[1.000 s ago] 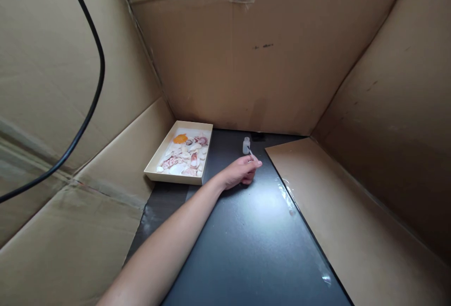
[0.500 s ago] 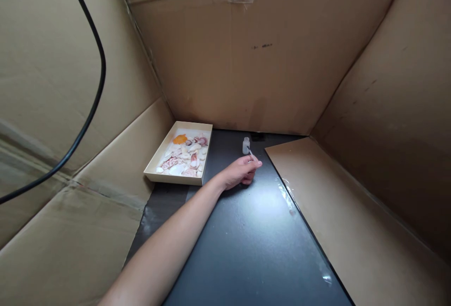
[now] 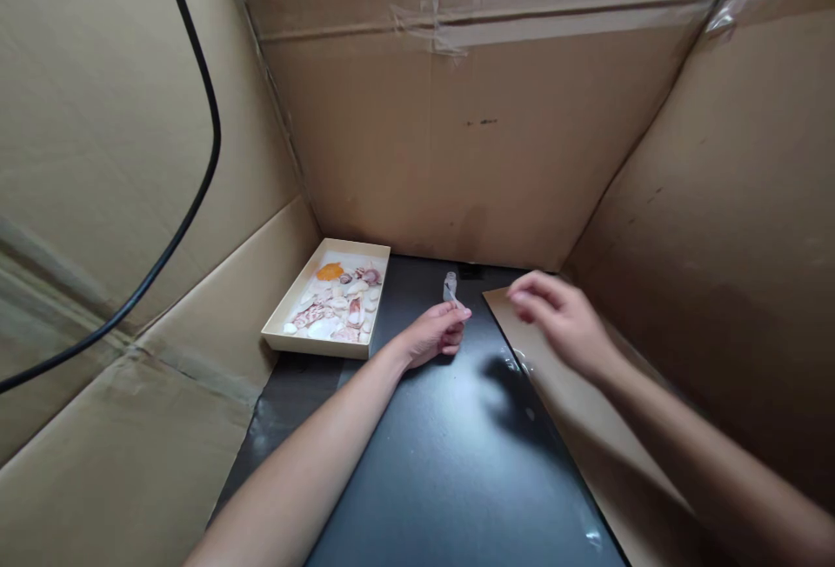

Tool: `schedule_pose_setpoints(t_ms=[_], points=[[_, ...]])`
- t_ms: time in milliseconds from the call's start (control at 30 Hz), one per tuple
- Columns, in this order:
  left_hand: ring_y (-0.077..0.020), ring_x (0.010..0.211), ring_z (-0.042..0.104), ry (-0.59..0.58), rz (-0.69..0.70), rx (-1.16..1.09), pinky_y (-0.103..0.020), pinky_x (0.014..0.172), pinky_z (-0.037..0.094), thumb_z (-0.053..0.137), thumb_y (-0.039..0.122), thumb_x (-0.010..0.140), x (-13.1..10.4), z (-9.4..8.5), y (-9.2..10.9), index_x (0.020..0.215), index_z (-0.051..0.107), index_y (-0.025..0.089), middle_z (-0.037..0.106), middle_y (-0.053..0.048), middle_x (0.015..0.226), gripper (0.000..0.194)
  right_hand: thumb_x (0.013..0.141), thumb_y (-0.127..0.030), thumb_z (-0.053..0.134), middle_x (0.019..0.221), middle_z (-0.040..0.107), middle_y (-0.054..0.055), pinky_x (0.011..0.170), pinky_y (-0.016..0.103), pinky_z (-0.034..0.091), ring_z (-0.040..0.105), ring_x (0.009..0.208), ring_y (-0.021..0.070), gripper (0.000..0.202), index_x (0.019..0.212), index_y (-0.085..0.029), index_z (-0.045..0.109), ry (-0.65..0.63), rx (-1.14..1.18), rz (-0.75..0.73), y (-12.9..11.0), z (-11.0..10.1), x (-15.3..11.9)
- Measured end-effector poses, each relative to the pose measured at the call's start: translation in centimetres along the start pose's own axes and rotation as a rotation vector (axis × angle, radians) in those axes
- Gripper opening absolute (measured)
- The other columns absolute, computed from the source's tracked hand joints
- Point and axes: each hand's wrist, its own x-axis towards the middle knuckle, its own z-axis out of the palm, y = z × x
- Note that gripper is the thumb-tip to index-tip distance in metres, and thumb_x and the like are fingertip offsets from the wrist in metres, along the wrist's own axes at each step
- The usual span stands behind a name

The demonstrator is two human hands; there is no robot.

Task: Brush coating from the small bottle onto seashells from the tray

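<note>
Brown cardboard walls (image 3: pixel 391 158) enclose a dark tabletop (image 3: pixel 437 454) bearing a shallow cream tray (image 3: pixel 317 346), which holds pale and reddish shells (image 3: pixel 317 315) plus one orange piece (image 3: pixel 330 271). Well apart from each other, the blurred right hand (image 3: pixel 564 319) hangs raised with bent fingers, whether gripping anything impossible to tell, and the left hand (image 3: pixel 431 334) is pinched shut. Just beyond that left hand stands a small translucent bottle (image 3: pixel 450 285), contents unclear, near the thin pale stick (image 3: pixel 457 304) clasped by the pinch.

No text can be read; the small dark marks (image 3: pixel 488 122) on the far cardboard wall (image 3: pixel 384 150) are illegible.
</note>
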Motion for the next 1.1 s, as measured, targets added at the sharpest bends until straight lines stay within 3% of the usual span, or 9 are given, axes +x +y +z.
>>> schedule_pose_setpoints(t_ms=[100,267,433,567,667,767,867,967,1100], points=[[-0.0033,0.046,0.025,0.023,0.007,0.025,-0.016,0.043,0.021,0.069,0.042,0.075,0.1,0.1,0.0,0.086,0.042,0.02,0.029,0.009,0.061,0.036,0.087,-0.034,0.058,0.077,0.061,0.001,0.062,0.027,0.047,0.055,0.065,0.0138,0.019,0.097,-0.018,0.058,-0.158,-0.051,-0.095,0.6,2.4,-0.1],[-0.0025,0.046,0.028,0.058,0.008,0.167,-0.017,0.041,0.023,0.07,0.047,0.072,0.5,0.6,-0.3,0.085,0.044,0.018,0.036,0.008,0.063,0.041,0.087,-0.026,0.053,0.086,0.063,0.003,0.064,0.026,0.046,0.057,0.071,0.0152,0.013,0.098,-0.021,0.055,-0.171,-0.06,-0.136,1.8,5.3,-0.6],[-0.0031,0.043,0.025,0.039,0.0,0.079,-0.016,0.04,0.022,0.059,0.038,0.077,0.4,0.4,-0.2,0.084,0.039,0.021,0.031,0.009,0.061,0.028,0.088,-0.026,0.052,0.083,0.062,0.003,0.065,0.026,0.047,0.057,0.068,0.0151,0.011,0.096,-0.021,0.055,-0.069,-0.017,-0.136,2.1,5.2,-1.0],[-0.0041,0.039,0.022,0.1,0.001,-0.041,-0.015,0.039,0.019,0.047,0.023,0.073,0.7,0.3,-0.4,0.087,0.032,0.024,0.031,0.01,0.059,0.02,0.088,-0.033,0.054,0.073,0.059,0.001,0.058,0.026,0.046,0.056,0.063,0.0157,0.014,0.095,-0.02,0.056,-0.01,0.004,-0.01,2.6,4.7,-1.2],[-0.0042,0.037,0.023,0.166,-0.016,0.067,-0.014,0.039,0.02,0.042,0.019,0.074,1.1,0.7,-0.9,0.089,0.029,0.026,0.037,0.011,0.06,0.021,0.087,-0.036,0.055,0.069,0.058,0.001,0.055,0.026,0.045,0.056,0.06,0.0156,0.018,0.095,-0.02,0.056,0.004,0.067,0.066,3.1,4.6,-1.4],[-0.0053,0.039,0.03,0.159,-0.048,0.242,-0.016,0.041,0.026,0.038,0.016,0.077,1.0,1.1,-0.6,0.089,0.03,0.024,0.045,0.008,0.062,0.017,0.088,-0.037,0.055,0.073,0.058,0.001,0.058,0.026,0.046,0.056,0.062,0.0157,0.019,0.095,-0.02,0.056,-0.013,0.124,0.093,3.5,4.6,-1.5],[-0.006,0.045,0.038,0.16,-0.058,0.552,-0.018,0.043,0.028,0.039,0.015,0.079,-0.6,1.2,1.8,0.087,0.036,0.022,0.055,0.003,0.072,0.011,0.088,-0.038,0.055,0.073,0.057,0.001,0.056,0.026,0.044,0.055,0.062,0.0155,0.019,0.095,-0.02,0.056,-0.022,0.163,0.127,3.7,4.7,-1.6],[-0.0086,0.056,0.043,0.187,0.055,0.892,-0.019,0.048,0.029,0.046,0.018,0.078,-3.4,0.7,6.0,0.086,0.045,0.021,0.057,0.001,0.077,0.009,0.088,-0.038,0.055,0.072,0.057,0.0,0.056,0.026,0.044,0.054,0.061,0.0152,0.019,0.095,-0.021,0.056,-0.046,0.166,0.13,3.7,4.7,-1.6],[-0.0116,0.06,0.042,0.448,0.088,1.175,-0.022,0.054,0.03,0.046,0.017,0.075,-6.7,-1.8,10.5,0.078,0.051,0.02,0.051,0.001,0.071,0.007,0.088,-0.037,0.054,0.069,0.057,0.0,0.057,0.026,0.044,0.055,0.061,0.0157,0.017,0.093,-0.021,0.056,-0.082,0.147,0.111,3.4,4.8,-1.3]])
